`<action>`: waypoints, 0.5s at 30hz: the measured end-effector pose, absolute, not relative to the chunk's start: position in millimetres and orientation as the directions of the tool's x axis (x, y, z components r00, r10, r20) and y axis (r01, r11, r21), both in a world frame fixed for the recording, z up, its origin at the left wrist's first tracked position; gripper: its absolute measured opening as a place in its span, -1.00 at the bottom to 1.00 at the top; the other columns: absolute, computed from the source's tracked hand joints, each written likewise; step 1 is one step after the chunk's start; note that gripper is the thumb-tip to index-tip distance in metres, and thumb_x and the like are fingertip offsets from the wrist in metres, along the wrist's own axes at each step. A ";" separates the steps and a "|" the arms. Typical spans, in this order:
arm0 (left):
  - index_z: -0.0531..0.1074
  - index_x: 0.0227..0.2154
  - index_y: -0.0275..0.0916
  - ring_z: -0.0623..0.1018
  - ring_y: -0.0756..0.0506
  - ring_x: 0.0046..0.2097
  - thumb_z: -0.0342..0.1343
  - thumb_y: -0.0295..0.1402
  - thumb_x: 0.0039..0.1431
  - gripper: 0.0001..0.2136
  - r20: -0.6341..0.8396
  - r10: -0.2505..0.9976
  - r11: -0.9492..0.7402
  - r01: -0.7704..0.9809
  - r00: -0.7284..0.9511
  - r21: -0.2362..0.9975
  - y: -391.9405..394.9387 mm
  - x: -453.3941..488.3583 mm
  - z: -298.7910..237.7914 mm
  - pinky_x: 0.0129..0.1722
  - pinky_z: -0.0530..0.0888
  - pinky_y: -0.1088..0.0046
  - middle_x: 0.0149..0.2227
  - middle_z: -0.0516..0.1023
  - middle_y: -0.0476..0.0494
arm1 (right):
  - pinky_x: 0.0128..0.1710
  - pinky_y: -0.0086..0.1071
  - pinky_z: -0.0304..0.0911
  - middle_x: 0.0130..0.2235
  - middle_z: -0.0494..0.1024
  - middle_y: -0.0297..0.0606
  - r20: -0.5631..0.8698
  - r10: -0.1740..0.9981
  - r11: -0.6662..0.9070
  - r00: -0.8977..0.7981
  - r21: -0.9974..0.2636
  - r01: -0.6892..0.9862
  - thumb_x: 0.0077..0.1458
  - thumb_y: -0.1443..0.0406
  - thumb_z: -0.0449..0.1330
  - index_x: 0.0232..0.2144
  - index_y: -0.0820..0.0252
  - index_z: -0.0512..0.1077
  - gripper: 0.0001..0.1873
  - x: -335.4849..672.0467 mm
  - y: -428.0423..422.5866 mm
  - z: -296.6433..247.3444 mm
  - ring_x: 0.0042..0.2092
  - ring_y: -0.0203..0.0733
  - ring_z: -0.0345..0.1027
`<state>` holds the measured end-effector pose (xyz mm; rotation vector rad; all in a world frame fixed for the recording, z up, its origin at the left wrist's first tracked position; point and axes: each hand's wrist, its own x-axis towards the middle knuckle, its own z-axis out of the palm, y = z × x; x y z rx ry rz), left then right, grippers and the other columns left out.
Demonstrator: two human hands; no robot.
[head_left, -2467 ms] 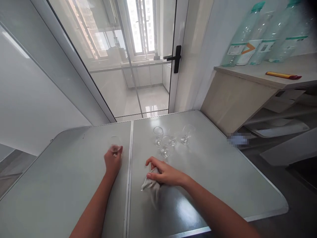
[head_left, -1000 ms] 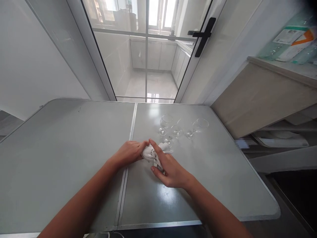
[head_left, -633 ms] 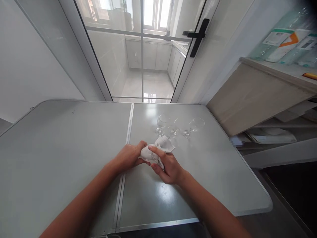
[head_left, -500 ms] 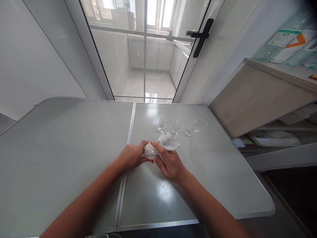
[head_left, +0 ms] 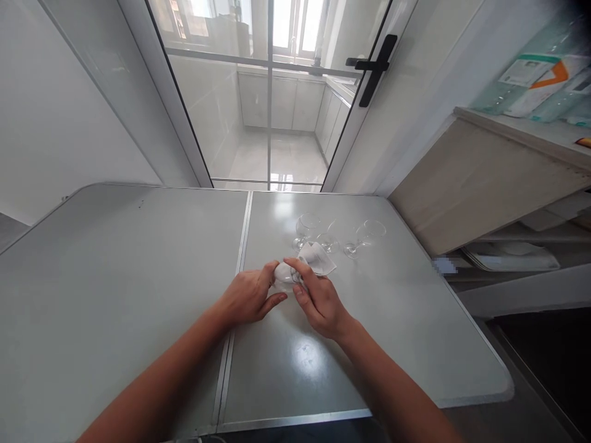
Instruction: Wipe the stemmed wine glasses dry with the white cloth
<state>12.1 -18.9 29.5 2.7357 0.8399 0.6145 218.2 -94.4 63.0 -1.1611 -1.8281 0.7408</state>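
A clear wine glass (head_left: 284,274) is held between my two hands, low over the table; its stem is hidden. Curled fingers of my left hand (head_left: 252,292) rest against the left side of the glass, while the thumb sticks out below, apart from it. My right hand (head_left: 319,300) grips a white cloth (head_left: 316,258) around the right end of the glass, its index finger lying over the top. Part of the cloth hangs loose beyond the right fingers. Just behind it are a standing wine glass (head_left: 307,227), another glass (head_left: 327,243) and a third glass (head_left: 372,230).
The grey table (head_left: 152,277) has a metal seam (head_left: 244,231) running front to back. Behind its far edge is a glass-paned door (head_left: 295,123) with a black handle (head_left: 375,69). A wooden shelf unit (head_left: 489,178) holding packs of bottles (head_left: 530,83) stands on the right.
The wine glass and cloth have shifted slightly right and away from me. My left thumb has come off the glass and now points out below it.
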 end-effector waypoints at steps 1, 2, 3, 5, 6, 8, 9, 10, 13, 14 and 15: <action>0.11 0.15 -0.23 0.61 -0.17 -0.40 -0.07 -0.05 0.42 -0.57 0.355 0.558 -0.828 0.469 0.751 0.308 -20.4 12.6 29.4 -0.40 0.37 0.38 -0.36 0.57 -0.08 | -0.26 -0.28 0.21 -0.45 0.33 -0.40 0.317 0.911 0.407 -0.266 -0.800 0.441 0.42 0.23 -0.07 0.32 0.05 0.17 -0.53 217.3 -94.5 64.5 -0.41 -0.18 0.23; 0.15 0.12 -0.23 0.60 -0.16 -0.41 -0.10 -0.07 0.43 -0.61 0.372 0.548 -0.835 0.464 0.749 0.296 -21.0 12.6 29.1 -0.40 0.37 0.38 -0.39 0.56 -0.07 | -0.27 -0.29 0.20 -0.48 0.30 -0.42 0.297 0.909 0.405 -0.294 -0.800 0.444 0.42 0.24 -0.07 0.32 0.04 0.18 -0.53 216.7 -94.7 66.1 -0.43 -0.19 0.21; 0.18 0.09 -0.22 0.59 -0.16 -0.42 -0.11 -0.08 0.44 -0.64 0.380 0.547 -0.836 0.465 0.746 0.290 -20.6 12.1 28.6 -0.41 0.36 0.38 -0.41 0.55 -0.06 | -0.28 -0.30 0.19 -0.49 0.28 -0.44 0.279 0.909 0.396 -0.309 -0.808 0.435 0.43 0.24 -0.08 0.31 0.03 0.20 -0.54 216.4 -95.1 67.5 -0.44 -0.20 0.19; 0.22 0.07 -0.21 0.59 -0.15 -0.43 -0.10 -0.06 0.43 -0.65 0.368 0.565 -0.823 0.470 0.739 0.319 -18.0 10.0 27.7 -0.42 0.34 0.39 -0.42 0.55 -0.04 | -0.30 -0.31 0.19 -0.48 0.29 -0.43 0.266 0.914 0.375 -0.308 -0.843 0.385 0.42 0.22 -0.07 0.26 0.04 0.25 -0.58 217.2 -96.7 69.0 -0.44 -0.22 0.19; 0.22 0.07 -0.20 0.59 -0.14 -0.42 -0.09 -0.04 0.43 -0.63 0.354 0.576 -0.811 0.462 0.737 0.358 -16.2 8.6 27.4 -0.43 0.34 0.40 -0.42 0.55 -0.03 | -0.30 -0.30 0.20 -0.45 0.33 -0.41 0.274 0.916 0.369 -0.292 -0.861 0.350 0.42 0.21 -0.06 0.22 0.05 0.28 -0.61 218.2 -97.8 68.9 -0.42 -0.21 0.22; 0.23 0.09 -0.20 0.58 -0.10 -0.43 -0.08 -0.01 0.41 -0.60 0.331 0.584 -0.786 0.413 0.742 0.461 -13.2 6.3 27.1 -0.44 0.34 0.42 -0.41 0.55 -0.01 | -0.27 -0.27 0.24 -0.35 0.42 -0.32 0.314 0.918 0.378 -0.243 -0.879 0.290 0.39 0.19 -0.02 0.14 0.07 0.32 -0.65 220.6 -100.3 67.1 -0.34 -0.17 0.30; 0.23 0.09 -0.19 0.57 -0.09 -0.44 -0.08 0.00 0.41 -0.59 0.322 0.582 -0.773 0.383 0.747 0.507 -12.5 5.6 27.1 -0.44 0.34 0.43 -0.42 0.55 0.00 | -0.24 -0.25 0.27 -0.29 0.46 -0.27 0.337 0.917 0.388 -0.215 -0.879 0.277 0.38 0.19 -0.01 0.13 0.08 0.32 -0.67 221.7 -101.4 66.0 -0.28 -0.13 0.35; 0.24 0.09 -0.19 0.56 -0.08 -0.45 -0.08 0.00 0.41 -0.59 0.320 0.577 -0.763 0.358 0.751 0.538 -12.3 5.2 27.0 -0.44 0.35 0.44 -0.43 0.54 0.01 | -0.21 -0.22 0.29 -0.23 0.49 -0.23 0.355 0.915 0.397 -0.191 -0.874 0.278 0.37 0.20 -0.01 0.13 0.08 0.32 -0.67 222.3 -102.2 65.0 -0.22 -0.09 0.38; 0.22 0.13 -0.21 0.54 -0.07 -0.47 -0.07 -0.01 0.40 -0.57 0.345 0.581 -0.768 0.356 0.737 0.532 -14.5 5.7 25.6 -0.44 0.37 0.43 -0.45 0.53 0.01 | -0.10 -0.15 0.32 -0.08 0.53 -0.15 0.427 0.885 0.466 -0.185 -0.814 0.347 0.37 0.25 0.00 0.18 0.05 0.28 -0.63 220.9 -102.1 64.4 -0.07 -0.01 0.41; 0.22 0.14 -0.21 0.55 -0.08 -0.47 -0.07 -0.01 0.40 -0.56 0.368 0.581 -0.782 0.371 0.726 0.501 -15.4 5.8 24.7 -0.43 0.38 0.43 -0.44 0.54 0.00 | -0.07 -0.14 0.32 -0.05 0.53 -0.15 0.449 0.868 0.497 -0.213 -0.783 0.375 0.36 0.26 0.00 0.21 0.04 0.27 -0.60 219.6 -101.5 64.9 -0.05 -0.01 0.42; 0.22 0.14 -0.22 0.56 -0.09 -0.46 -0.08 -0.01 0.40 -0.56 0.396 0.571 -0.801 0.382 0.719 0.461 -16.0 5.6 23.6 -0.43 0.38 0.42 -0.44 0.54 -0.01 | -0.06 -0.14 0.32 -0.06 0.54 -0.16 0.456 0.854 0.520 -0.250 -0.756 0.399 0.36 0.27 0.02 0.24 0.03 0.24 -0.57 218.1 -100.8 65.6 -0.06 -0.01 0.42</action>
